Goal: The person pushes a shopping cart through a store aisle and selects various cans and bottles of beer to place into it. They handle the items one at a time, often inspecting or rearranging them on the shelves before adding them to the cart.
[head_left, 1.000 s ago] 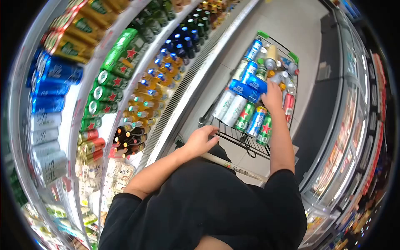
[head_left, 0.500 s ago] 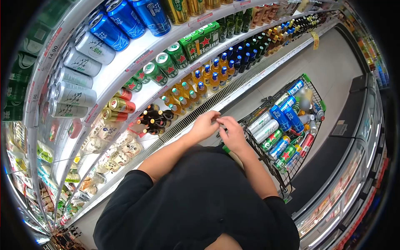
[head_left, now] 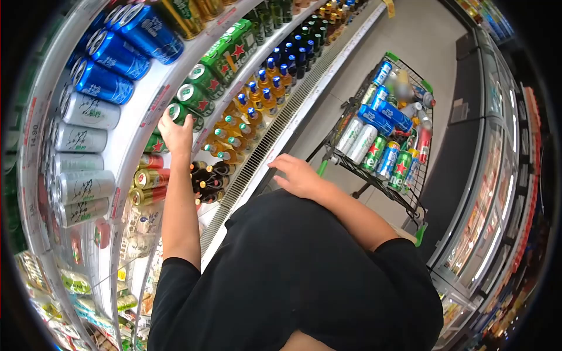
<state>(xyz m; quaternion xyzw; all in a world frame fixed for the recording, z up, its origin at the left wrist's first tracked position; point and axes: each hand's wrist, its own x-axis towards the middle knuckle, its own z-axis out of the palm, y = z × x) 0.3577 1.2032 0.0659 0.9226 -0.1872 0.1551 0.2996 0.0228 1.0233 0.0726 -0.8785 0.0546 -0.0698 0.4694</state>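
Note:
My left hand point(head_left: 176, 134) is at the shelf, its thumb and fingers around the near end of a green beer can point(head_left: 176, 112). That can still lies in its row, beside other green cans with a red star point(head_left: 202, 78). Part of the can is hidden by my fingers. My right hand point(head_left: 297, 176) hangs in front of my body near the lower shelf edge, fingers stretched out and holding nothing. To the right stands a black wire shopping cart point(head_left: 404, 198) loaded with several cans, among them blue cans point(head_left: 377, 119) and silver cans point(head_left: 363, 144).
Silver cans point(head_left: 88, 139) and blue cans point(head_left: 120, 54) fill the shelf at left. Amber bottles with blue caps point(head_left: 264, 97) and dark bottles point(head_left: 209, 181) stand lower down. A freezer cabinet point(head_left: 486, 199) runs along the right side of the aisle.
My hands were together before my body. They have parted: my left hand has gone left to the green can, my right has stayed near the middle. The view has turned toward the shelf.

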